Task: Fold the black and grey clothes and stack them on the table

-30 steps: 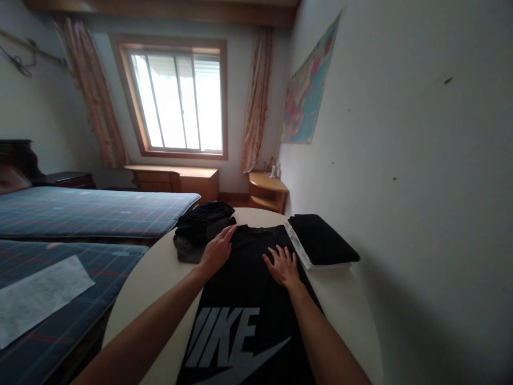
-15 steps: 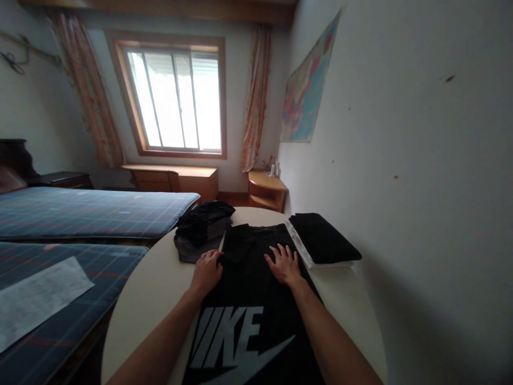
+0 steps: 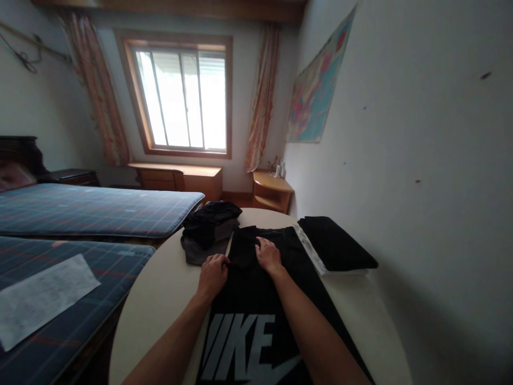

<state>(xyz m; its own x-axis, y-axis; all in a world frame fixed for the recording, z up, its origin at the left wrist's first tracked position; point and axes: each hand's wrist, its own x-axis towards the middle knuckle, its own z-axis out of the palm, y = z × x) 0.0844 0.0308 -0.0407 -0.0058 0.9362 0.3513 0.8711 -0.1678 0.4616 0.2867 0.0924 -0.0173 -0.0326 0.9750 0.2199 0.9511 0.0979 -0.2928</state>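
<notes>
A black T-shirt [image 3: 276, 297] with large pale lettering and a swoosh lies on a round cream table [image 3: 156, 305], its collar end away from me. A part of its left side is folded inward near the collar. My left hand [image 3: 214, 275] is at the shirt's left edge, fingers curled and closed on the cloth. Over the upper middle, my right hand [image 3: 269, 254] rests on the shirt beside the folded part's inner edge. Its fingers are slightly bent and point left, with the thumb apart.
Left of the shirt is a crumpled dark garment pile [image 3: 210, 230]. A folded black and white stack [image 3: 336, 243] lies at the right, near the wall [image 3: 441, 214]. Plaid mattresses [image 3: 120, 211] are on the left, one bearing a paper sheet [image 3: 48, 299]. Desk [image 3: 200, 179] stands under the window.
My right hand has moved left across the shirt, from its right part to the inner edge of the fold, and its fingers are less spread. The left hand stays at the left edge.
</notes>
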